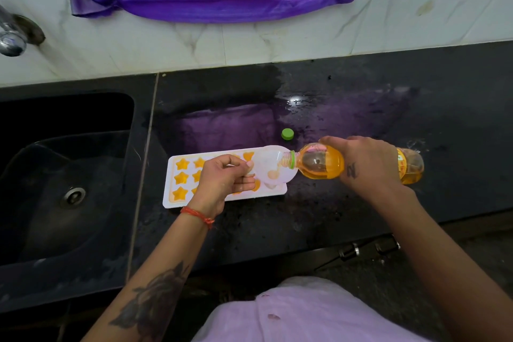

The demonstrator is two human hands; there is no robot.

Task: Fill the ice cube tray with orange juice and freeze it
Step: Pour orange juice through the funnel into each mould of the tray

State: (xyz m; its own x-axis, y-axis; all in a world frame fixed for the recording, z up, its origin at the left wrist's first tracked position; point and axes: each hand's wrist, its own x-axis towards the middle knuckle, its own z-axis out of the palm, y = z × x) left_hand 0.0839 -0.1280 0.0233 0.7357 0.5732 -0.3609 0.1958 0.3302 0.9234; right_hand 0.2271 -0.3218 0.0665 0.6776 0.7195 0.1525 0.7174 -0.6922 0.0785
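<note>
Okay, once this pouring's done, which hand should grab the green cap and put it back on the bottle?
Probably the left hand: the right hand grips the bottle, and the green cap lies just behind the tray, though the left first sets down its white funnel.

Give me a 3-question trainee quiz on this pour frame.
1. True or false: the green cap is screwed on the juice bottle.
2. Which hand grips the bottle: left hand or right hand?
3. Where does the ice cube tray sit relative to the sink: A) inside it, B) on the counter to its right, C) on the windowsill?

Key: 1 false, it lies on the counter behind the tray. 2 right. 3 B.
</note>
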